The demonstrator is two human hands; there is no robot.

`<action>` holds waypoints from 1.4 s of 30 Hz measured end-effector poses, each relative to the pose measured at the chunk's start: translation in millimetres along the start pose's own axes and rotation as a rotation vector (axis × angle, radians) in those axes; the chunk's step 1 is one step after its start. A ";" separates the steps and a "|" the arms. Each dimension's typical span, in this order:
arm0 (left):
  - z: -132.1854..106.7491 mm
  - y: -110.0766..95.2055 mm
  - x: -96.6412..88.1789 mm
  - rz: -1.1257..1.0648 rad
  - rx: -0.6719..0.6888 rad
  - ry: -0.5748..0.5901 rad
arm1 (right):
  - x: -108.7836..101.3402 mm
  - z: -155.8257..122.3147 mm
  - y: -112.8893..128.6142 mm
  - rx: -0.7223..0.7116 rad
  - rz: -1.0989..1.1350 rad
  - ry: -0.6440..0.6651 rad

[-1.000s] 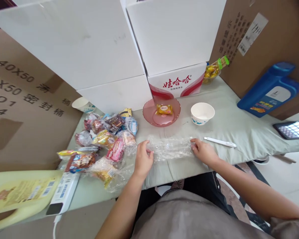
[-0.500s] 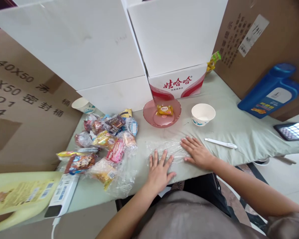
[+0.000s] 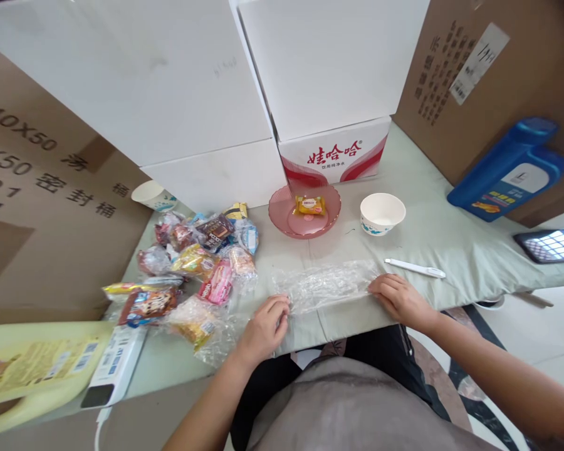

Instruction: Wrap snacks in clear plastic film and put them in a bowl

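A crinkled clear plastic bag (image 3: pixel 326 288) lies flattened on the pale green cloth in front of me. My left hand (image 3: pixel 266 322) is closed on its left end, the fingers curled. At the opposite end, my right hand (image 3: pixel 400 300) pinches the plastic between thumb and fingers. Behind the bag sits a pink glass bowl (image 3: pixel 282 222) with one yellow wrapped snack (image 3: pixel 310 205) in it. A white paper bowl (image 3: pixel 382 216) stands to its right. Near my right hand lies a white utility knife (image 3: pixel 414 268).
Several wrapped snacks (image 3: pixel 216 282) are heaped at the left, beside a white power strip (image 3: pixel 117 363) and a yellow jug (image 3: pixel 32 369). White boxes (image 3: pixel 207 94) wall off the back. A blue bottle (image 3: pixel 507 169) and a phone (image 3: pixel 552 244) are at the right.
My hands have moved apart to the bag's two ends. Their fingers were spread flat on the plastic and are now curled around its ends.
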State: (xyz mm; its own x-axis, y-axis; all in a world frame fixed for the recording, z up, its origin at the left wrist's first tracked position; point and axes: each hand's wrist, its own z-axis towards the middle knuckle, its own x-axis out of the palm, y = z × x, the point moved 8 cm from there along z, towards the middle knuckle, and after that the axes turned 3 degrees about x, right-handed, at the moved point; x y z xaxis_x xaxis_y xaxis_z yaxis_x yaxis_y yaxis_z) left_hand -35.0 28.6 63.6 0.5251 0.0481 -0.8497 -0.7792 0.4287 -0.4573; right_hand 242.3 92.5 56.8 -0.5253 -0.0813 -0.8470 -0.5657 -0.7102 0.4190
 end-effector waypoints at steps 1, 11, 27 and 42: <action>1.5 3.6 -3.0 -0.016 -0.043 -0.007 | -2.9 1.7 -2.1 0.035 0.018 -0.017; 46.0 50.7 11.5 0.248 -0.414 -0.003 | 14.7 32.3 -48.7 0.524 -0.208 0.053; 32.9 1.9 59.7 0.388 -0.080 0.084 | 56.7 28.1 1.6 0.083 -0.358 0.144; 36.2 -102.4 92.1 -0.002 0.221 0.196 | -0.3 -50.9 50.4 -0.115 -0.126 0.073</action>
State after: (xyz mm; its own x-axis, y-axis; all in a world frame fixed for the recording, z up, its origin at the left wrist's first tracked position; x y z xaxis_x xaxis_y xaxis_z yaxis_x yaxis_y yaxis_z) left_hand 105.6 21.9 41.7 0.4339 -0.1192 -0.8931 -0.6734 0.6156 -0.4093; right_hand 246.4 21.1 61.5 -0.4053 -0.0345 -0.9135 -0.5454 -0.7928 0.2720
